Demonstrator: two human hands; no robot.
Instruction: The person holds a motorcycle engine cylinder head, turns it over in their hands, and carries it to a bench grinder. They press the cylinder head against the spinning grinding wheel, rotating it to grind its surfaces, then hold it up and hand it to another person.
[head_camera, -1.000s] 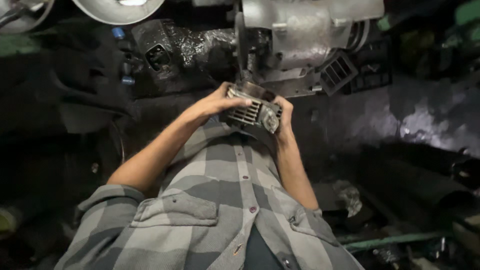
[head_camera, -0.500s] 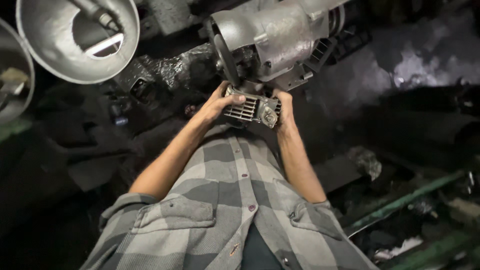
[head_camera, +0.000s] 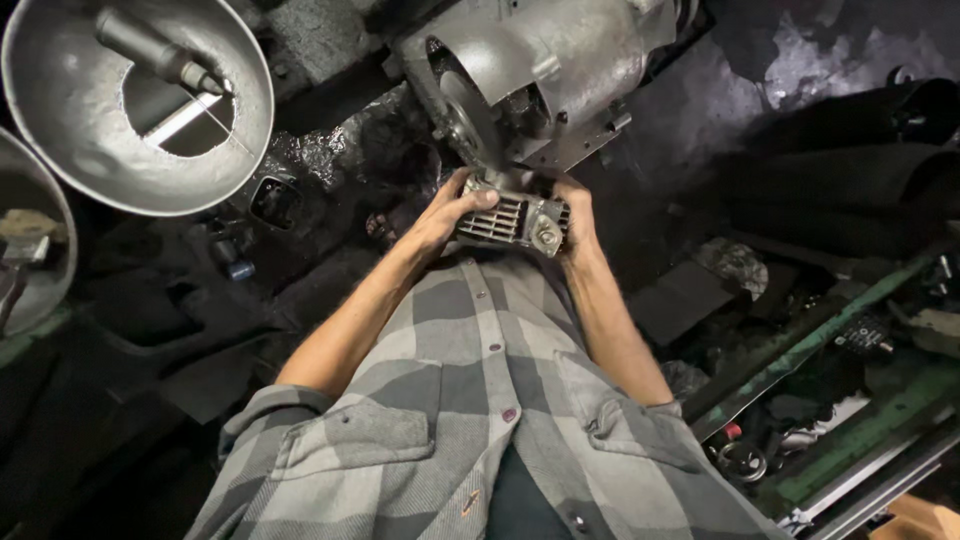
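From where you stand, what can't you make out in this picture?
- Contact between the finned metal part and the grinding wheel: head view, hidden by the part's top edge.
- Right hand fingers: behind the part.
- Left hand palm: its grip hides the part's left end.
- Floor: too dark.
- Left lamp shade: cut by frame edge.

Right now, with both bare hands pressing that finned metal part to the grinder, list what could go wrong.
1. The left hand and right hand grip the small finned grey metal part right below the grey bench grinder's wheel; a slip could carry unprotected fingers into it.
2. The grey checked shirt hangs close beneath the part and might catch sparks or snag.
3. The dark, cluttered floor looks wet, so footing may be poor.
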